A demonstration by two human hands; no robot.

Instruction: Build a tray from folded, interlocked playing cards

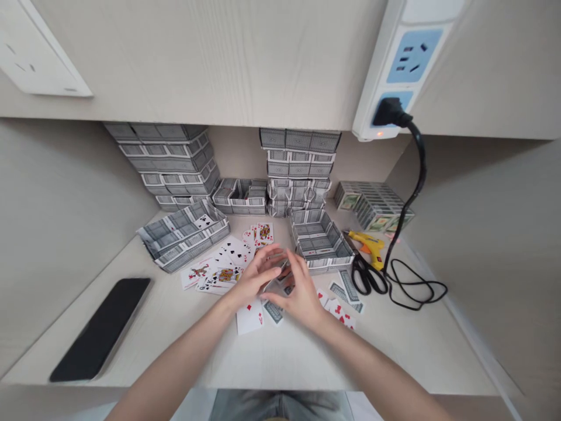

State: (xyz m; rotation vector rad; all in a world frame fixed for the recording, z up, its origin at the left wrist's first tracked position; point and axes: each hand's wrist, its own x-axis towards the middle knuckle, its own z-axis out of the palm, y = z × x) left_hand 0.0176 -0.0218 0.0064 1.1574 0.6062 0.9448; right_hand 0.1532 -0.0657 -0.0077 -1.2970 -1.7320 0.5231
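My left hand and my right hand meet over the middle of the desk, closed around a playing card held between them. The card looks tilted or bent, and my fingers hide much of it. Just below lies an ace of diamonds, face up, with a face-down card beside it. Left of my hands spread loose face-up cards, among them a joker and court cards. Heart cards lie to the right, under and beside my right wrist.
Open boxes built from cards stand behind my hands, left and right. Stacked card boxes rise behind. Black scissors, a yellow glue gun and its black cord lie right; a black phone lies left. An overhead panel carries a power strip.
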